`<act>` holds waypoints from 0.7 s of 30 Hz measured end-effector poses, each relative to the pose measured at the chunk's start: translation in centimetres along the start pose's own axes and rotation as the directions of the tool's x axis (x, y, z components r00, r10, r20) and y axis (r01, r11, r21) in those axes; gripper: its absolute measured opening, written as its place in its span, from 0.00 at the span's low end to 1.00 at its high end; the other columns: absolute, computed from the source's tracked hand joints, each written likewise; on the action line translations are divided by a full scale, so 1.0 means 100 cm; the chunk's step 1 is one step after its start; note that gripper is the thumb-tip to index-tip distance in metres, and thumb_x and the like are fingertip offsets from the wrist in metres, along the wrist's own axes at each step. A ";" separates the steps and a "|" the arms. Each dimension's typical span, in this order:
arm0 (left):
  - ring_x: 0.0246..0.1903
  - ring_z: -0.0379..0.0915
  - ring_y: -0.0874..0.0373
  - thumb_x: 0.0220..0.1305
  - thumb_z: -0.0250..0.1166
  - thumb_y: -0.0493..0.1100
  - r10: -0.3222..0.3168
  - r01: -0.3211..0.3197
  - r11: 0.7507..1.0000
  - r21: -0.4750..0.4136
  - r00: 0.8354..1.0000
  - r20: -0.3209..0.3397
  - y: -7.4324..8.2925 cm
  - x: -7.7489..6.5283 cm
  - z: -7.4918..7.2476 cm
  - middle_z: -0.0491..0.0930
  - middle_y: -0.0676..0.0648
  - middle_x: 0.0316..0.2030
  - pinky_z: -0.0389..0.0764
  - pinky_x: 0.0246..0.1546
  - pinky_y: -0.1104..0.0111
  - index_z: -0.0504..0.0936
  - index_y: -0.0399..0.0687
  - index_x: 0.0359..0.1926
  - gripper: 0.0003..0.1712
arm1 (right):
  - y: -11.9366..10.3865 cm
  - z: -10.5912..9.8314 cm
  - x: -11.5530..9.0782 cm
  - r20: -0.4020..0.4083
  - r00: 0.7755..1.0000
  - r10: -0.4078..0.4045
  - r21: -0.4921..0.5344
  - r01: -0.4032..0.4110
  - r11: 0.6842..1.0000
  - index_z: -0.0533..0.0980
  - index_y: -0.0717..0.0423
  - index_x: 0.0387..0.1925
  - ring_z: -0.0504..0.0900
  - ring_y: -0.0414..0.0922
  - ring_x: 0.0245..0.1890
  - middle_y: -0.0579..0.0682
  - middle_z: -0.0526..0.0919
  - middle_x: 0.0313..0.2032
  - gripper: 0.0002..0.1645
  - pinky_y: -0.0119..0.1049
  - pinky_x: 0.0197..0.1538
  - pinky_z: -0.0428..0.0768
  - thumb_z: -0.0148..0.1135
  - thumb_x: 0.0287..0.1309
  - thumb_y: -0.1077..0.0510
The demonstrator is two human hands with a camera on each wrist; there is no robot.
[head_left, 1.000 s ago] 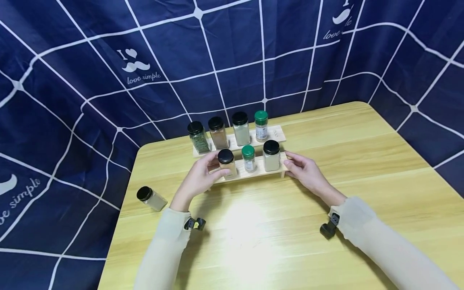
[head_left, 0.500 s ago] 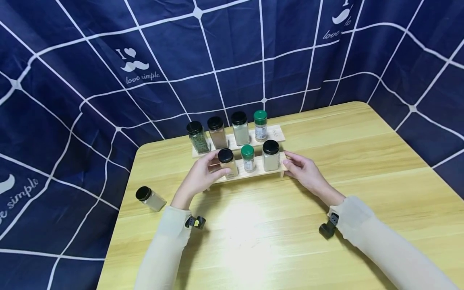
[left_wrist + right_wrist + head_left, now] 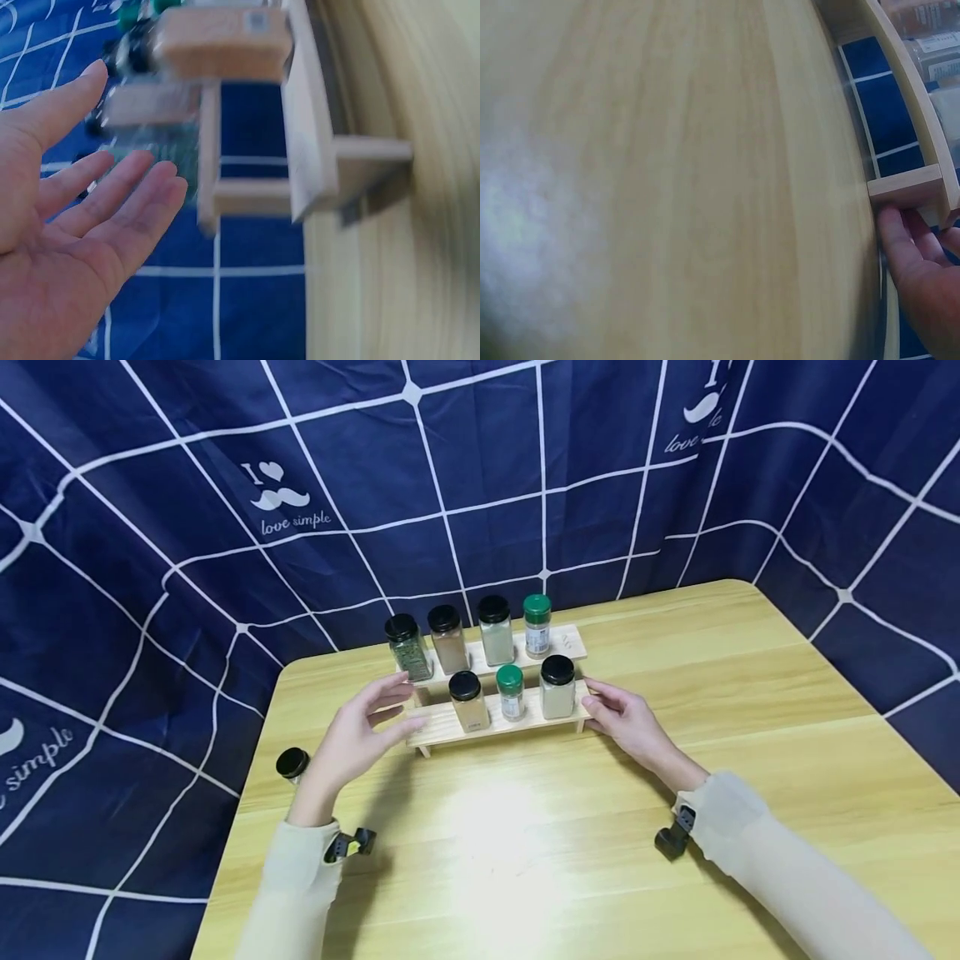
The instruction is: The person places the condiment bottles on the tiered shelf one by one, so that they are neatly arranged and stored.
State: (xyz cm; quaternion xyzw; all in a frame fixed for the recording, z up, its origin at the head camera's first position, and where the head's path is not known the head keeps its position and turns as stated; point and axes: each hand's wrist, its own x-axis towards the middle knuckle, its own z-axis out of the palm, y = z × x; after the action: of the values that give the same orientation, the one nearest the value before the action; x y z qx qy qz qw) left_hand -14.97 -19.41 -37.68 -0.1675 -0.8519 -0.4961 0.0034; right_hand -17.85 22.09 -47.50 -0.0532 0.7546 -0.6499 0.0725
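Note:
A two-tier wooden spice rack [image 3: 435, 724] stands on the table, bearing several spice jars. My left hand [image 3: 358, 733] is beside the rack's left end, with fingers spread and nothing held; the left wrist view shows its open palm. Nearest to it on the lower tier is a black-capped jar of tan powder [image 3: 471, 714]. A green-capped jar [image 3: 512, 703] and a black-capped jar of pale powder [image 3: 557, 697] stand to its right. My right hand [image 3: 630, 723] grips the lower tier's right end, its fingers [image 3: 900, 240] against the end leg.
On the upper tier are a jar of green herbs [image 3: 412, 658], a brown-powder jar [image 3: 450, 650], a pale-powder jar [image 3: 497, 642] and a green-capped jar [image 3: 537, 637]. Another black-capped jar [image 3: 292, 764] lies at left, partly behind my left arm. A blue curtain [image 3: 487, 468] hangs behind the table.
My left hand has let go of the tan-powder jar and moved left, away from it. The jar stays on the lower tier. My right hand keeps its place at the rack's end.

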 end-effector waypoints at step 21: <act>0.59 0.75 0.80 0.63 0.77 0.36 -0.127 0.172 0.984 0.055 0.875 -0.467 -0.033 -0.082 -0.071 0.84 0.49 0.62 0.75 0.63 0.88 0.82 0.42 0.65 0.29 | 0.000 0.001 -0.002 -0.001 1.000 -0.005 -0.001 0.005 1.000 0.59 0.64 0.79 0.83 0.25 0.48 0.77 0.71 0.67 0.35 0.30 0.58 0.87 0.55 0.80 0.55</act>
State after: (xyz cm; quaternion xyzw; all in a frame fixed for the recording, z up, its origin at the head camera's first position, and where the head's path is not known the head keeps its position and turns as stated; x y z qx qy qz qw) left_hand -9.31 -29.26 -38.28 0.0219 -0.8597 -0.4793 0.1754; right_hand -17.68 22.02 -47.49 -0.0546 0.7547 -0.6499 0.0704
